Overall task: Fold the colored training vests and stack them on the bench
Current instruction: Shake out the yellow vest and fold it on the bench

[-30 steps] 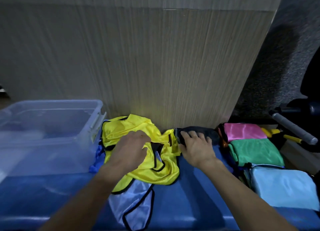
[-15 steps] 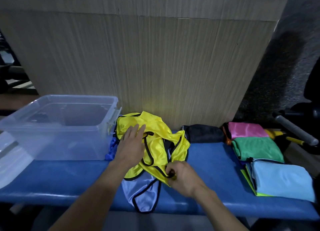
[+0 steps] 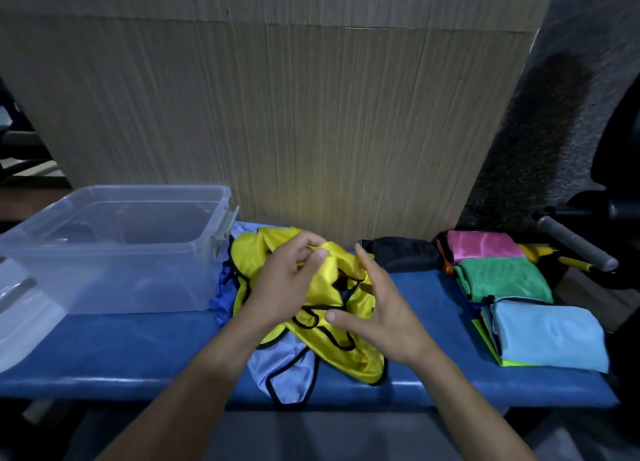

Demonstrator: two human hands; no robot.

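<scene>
A crumpled yellow vest [image 3: 349,353] with black trim lies in the middle of the blue bench [image 3: 138,349]. My left hand [image 3: 287,287] pinches a raised fold of it between thumb and fingers. My right hand [image 3: 374,308] hovers over the vest's right side with fingers spread and relaxed, holding nothing. A pale lilac vest [image 3: 280,367] lies under the yellow one and hangs over the front edge. A dark blue vest [image 3: 221,298] peeks out at the left.
A clear plastic bin [image 3: 114,249] stands at the left, its lid [image 3: 20,318] beside it. Folded vests lie at the right: pink [image 3: 481,246], green [image 3: 502,280] and light blue [image 3: 547,332]. A black bundle [image 3: 401,256] lies against the wooden wall.
My left hand went from lying flat on the yellow vest to lifting a fold of it. My right hand let go of the vest's lower edge and rose above it.
</scene>
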